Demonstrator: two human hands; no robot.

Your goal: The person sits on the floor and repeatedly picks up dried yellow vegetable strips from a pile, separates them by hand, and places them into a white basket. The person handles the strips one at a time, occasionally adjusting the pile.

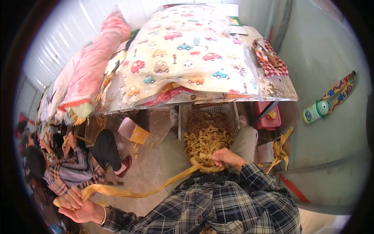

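Observation:
A long, flat yellowish strip (131,193) of soft material runs from my left hand across to my lap. My left hand (80,206), reaching far out to the left with a white bangle at its wrist, has its fingers closed on one end. Over my lap, my right hand (223,158) pinches part of the same yellowish material. Just beyond it, between my knees, a white plastic crate (181,122) holds a heap of small yellowish-brown knotted pieces (201,136). What lies inside my right fingers is partly hidden.
A table (282,87) ahead bears a car-print cushion (181,58), a pink rolled cloth (93,64) and orange-handled scissors (261,55). At right are a box of strips (282,150) and a pink container (268,117). Co-workers (76,166) sit at left, near a small carton (139,135).

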